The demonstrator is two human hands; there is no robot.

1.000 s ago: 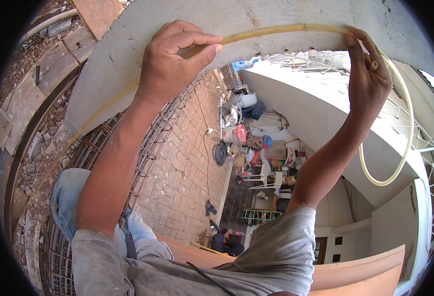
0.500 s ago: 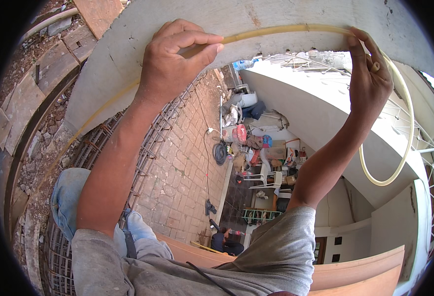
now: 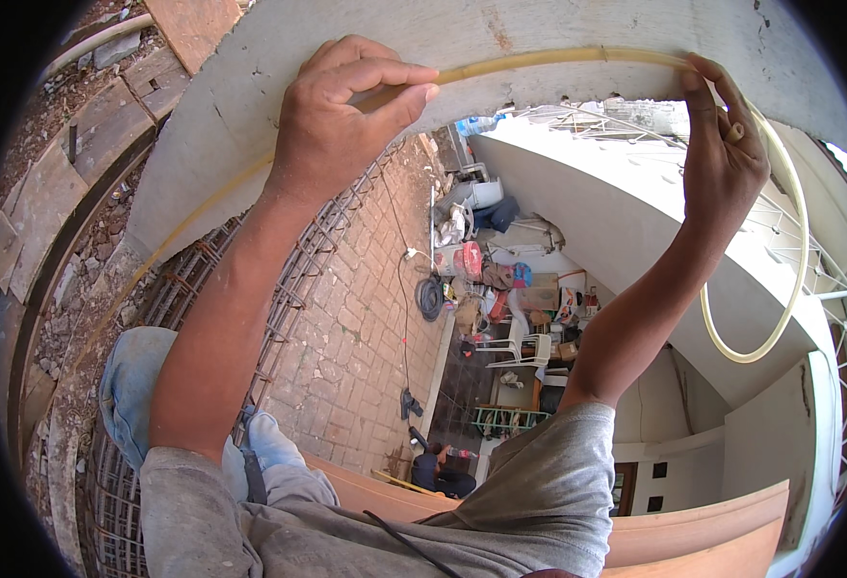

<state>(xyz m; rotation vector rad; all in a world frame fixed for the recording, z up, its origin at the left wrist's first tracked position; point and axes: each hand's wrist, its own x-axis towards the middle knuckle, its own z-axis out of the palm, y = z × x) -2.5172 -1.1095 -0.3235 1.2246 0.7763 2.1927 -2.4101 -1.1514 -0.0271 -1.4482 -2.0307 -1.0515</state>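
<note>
Yellowish tubing (image 3: pixel 548 55) lies in a shallow arc along the grey concrete beam (image 3: pixel 423 29) ahead of me, stretched between my two hands. My left hand (image 3: pixel 332 116) pinches it between thumb and forefinger; my right hand (image 3: pixel 725 144) grips it near the beam's lower edge, and a tube end pokes out between those fingers. Past my right hand the tubing drops in a wide, loose loop, hanging in front of a pale wall (image 3: pixel 616 231) and some white metal lattice (image 3: pixel 835 293). The other way, it trails down and left across the beam towards the rubble (image 3: pixel 67 337), where it gets too faint for me to follow. My left hand and wrist hide a short stretch of it.

Below, a rebar cage (image 3: pixel 298 279) runs beside the brick paving (image 3: pixel 346 337), and my left forearm blocks part of it. A thin dark cable crosses the paving near a black coil (image 3: pixel 430 299). Next to that is a heap of clutter: white plastic chairs (image 3: pixel 529 349), a red-and-white container (image 3: pixel 459 260), and bundles and boxes too jumbled to sort out. A clear bottle (image 3: pixel 481 124) shows just under the beam's edge. Someone in dark clothes (image 3: pixel 443 474) is low down, close to an orange-brown panel (image 3: pixel 703 528) that passes behind my grey shirt. Old boards (image 3: pixel 105 140) lie out to my left.
</note>
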